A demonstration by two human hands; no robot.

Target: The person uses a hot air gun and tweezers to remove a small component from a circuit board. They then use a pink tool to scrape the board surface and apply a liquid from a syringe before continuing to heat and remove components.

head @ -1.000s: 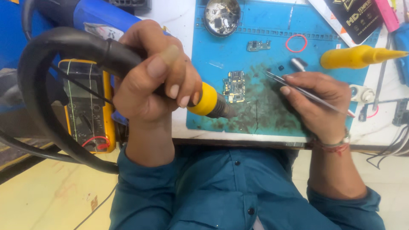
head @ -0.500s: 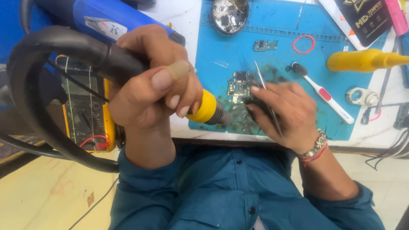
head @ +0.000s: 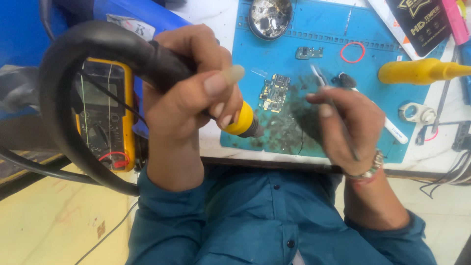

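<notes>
My left hand grips a hot-air tool handle, black with a yellow collar and a metal nozzle pointing right over the blue work mat. A thick black hose loops from it to the left. My right hand holds thin metal tweezers, tips raised just right of a small circuit board lying on the stained middle of the mat. The nozzle sits below and left of that board.
A yellow multimeter lies at the left. On the mat are a round metal dish of parts, a smaller board and a red ring. A yellow-handled tool and a brush lie right.
My right hand has drawn the tweezers back from the board and lifted them upright. The left hand with the hot-air tool has stayed over the mat's near edge.
</notes>
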